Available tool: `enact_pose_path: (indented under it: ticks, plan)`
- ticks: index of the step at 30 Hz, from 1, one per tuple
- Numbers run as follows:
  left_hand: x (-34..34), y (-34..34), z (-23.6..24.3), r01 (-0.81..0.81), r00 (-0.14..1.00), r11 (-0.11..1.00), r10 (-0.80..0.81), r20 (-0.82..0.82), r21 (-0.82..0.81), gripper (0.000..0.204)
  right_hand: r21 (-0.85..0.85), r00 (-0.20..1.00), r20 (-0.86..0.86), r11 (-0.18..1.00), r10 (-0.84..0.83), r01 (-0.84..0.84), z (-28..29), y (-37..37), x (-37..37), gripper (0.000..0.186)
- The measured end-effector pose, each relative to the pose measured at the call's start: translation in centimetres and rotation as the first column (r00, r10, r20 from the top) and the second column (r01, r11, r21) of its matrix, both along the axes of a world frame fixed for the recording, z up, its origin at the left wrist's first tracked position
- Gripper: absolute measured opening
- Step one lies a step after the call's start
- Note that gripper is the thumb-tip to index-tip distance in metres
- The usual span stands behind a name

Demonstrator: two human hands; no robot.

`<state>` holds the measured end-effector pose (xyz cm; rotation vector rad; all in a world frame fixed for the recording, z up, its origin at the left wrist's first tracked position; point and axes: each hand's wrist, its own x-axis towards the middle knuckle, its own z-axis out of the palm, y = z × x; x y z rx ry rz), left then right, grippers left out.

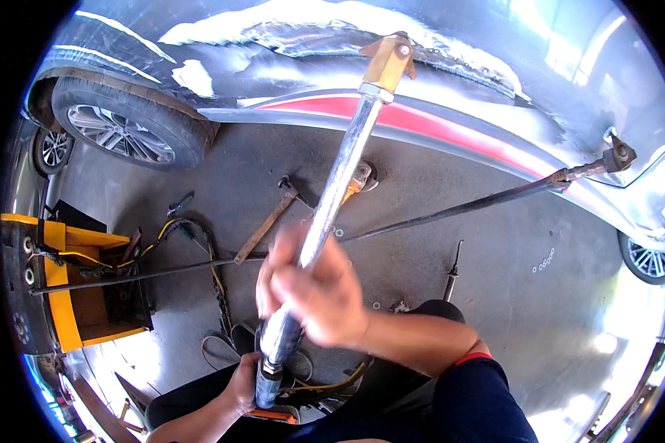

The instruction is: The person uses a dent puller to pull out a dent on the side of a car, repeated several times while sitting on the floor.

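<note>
A slide hammer dent puller (345, 159) slants from my lap up to a car's side panel (480, 40). Its brass-coloured claw head (388, 65) meets the creased, partly bare-metal area there; the exact contact is hard to see. My right hand (314, 288), slightly blurred, is closed round the chrome shaft, just above a shiny thick cylinder (281, 336). Lower down, my left hand (242, 385) grips the dark handle end (267, 390), partly hidden by the tool. An orange-edged part (273, 416) shows beneath that handle.
A long dark bar (458, 209) runs from the panel's right side to a yellow-and-black machine (70, 288) at left. On the grey floor lie a wooden-handled hammer (264, 229), a yellow grinder-like tool (358, 181), cables (216, 258), a thin metal rod tool (452, 277) and several washers (545, 260).
</note>
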<state>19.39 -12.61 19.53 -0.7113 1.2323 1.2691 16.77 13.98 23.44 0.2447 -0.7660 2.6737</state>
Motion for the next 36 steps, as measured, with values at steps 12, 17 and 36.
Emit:
enact_pose_path:
  ticks: [12,17,36]
  plan:
    - [-0.3,-0.8,-2.4,-0.058,0.988,0.998,0.052,-0.147,-0.038,0.041,0.085,0.996,0.082,0.995,0.041,-0.048,-0.7,-1.5,1.0,0.028]
    - [-1.5,-3.8,-4.2,0.089,0.978,0.987,-0.061,-0.2,0.135,0.047,0.055,0.982,0.073,0.983,0.172,-0.176,-2.0,-3.2,1.7,0.023]
    - [-0.9,0.2,0.0,0.165,0.983,0.981,-0.155,-0.097,0.104,0.028,0.188,0.988,0.078,0.972,0.132,-0.144,-0.9,-1.3,2.9,0.017]
